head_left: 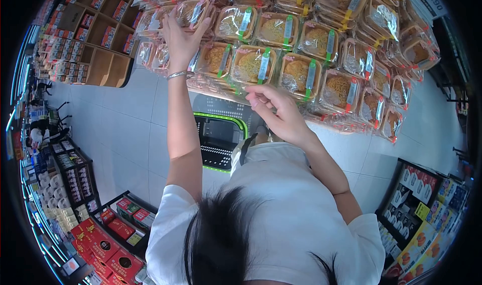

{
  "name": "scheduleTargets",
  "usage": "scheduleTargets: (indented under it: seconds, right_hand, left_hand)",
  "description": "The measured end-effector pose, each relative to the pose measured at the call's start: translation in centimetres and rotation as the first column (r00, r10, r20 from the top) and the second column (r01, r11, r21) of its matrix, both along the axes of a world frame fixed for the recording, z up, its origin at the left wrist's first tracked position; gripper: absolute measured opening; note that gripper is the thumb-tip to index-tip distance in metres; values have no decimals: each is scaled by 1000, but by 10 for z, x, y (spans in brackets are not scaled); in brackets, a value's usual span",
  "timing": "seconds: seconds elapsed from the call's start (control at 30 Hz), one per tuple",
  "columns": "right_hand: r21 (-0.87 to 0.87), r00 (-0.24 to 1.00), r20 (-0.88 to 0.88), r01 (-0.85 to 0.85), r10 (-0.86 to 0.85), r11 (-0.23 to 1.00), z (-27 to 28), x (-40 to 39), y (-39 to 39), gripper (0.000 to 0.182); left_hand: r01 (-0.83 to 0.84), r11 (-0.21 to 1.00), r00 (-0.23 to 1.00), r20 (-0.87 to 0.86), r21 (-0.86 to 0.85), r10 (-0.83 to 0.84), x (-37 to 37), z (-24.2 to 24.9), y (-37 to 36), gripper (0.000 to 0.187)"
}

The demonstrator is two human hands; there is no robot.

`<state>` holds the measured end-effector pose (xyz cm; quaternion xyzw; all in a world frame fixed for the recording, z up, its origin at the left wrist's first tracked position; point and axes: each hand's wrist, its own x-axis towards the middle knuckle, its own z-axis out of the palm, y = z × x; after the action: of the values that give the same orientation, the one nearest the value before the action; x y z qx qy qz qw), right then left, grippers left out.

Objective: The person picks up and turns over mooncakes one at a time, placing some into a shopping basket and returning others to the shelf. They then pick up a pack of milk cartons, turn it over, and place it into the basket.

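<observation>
Rows of clear-wrapped mooncake-like packages (252, 65) with green, red and yellow strips cover a display at the top. My left hand (184, 36), with a bracelet (179, 74) at the wrist, reaches over the display's left part. Its fingers are spread on or just above a red-strip package (193, 13); contact is hard to tell. My right hand (278, 111) hovers at the display's front edge, below a green-strip package (299, 76). Its fingers are loosely curled and apart, with nothing visible in them.
A black basket with a green rim (244, 126) is on the floor below the display. Wooden shelving (107, 69) stands at the upper left, red boxes (108, 250) at the lower left, and another product stand (419, 204) at the lower right. A price sign (429, 1) is at the upper right.
</observation>
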<state>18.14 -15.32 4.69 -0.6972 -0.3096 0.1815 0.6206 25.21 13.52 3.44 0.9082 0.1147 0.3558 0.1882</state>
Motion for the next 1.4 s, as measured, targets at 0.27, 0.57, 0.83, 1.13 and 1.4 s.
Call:
scheduleTargets:
  seconds: [0.27, 0.57, 0.83, 1.13, 1.4]
  right_hand:
    - [-75, 998, -58, -17, 13, 997, -1, -11, -16, 29]
    - [-168, 966, -256, -81, 36, 983, -42, -34, -51, 29]
    - [-332, 928, -371, -176, 43, 927, -123, -55, -73, 27]
    - [-494, 895, -437, -321, 89, 808, -211, -77, -82, 29]
    - [-404, 770, -635, -263, -62, 876, -213, -95, -82, 31]
  left_hand:
    - [91, 978, 990, 121, -186, -69, -45, 18, -43, 54]
    - [90, 994, 980, 182, -65, -77, -151, -25, -96, 21]
    - [174, 807, 868, -300, -564, -397, -216, -108, -155, 14]
    - [267, 713, 552, -504, -648, -665, -246, -131, -180, 34]
    - [328, 718, 542, -500, -614, -676, -294, -167, -174, 31]
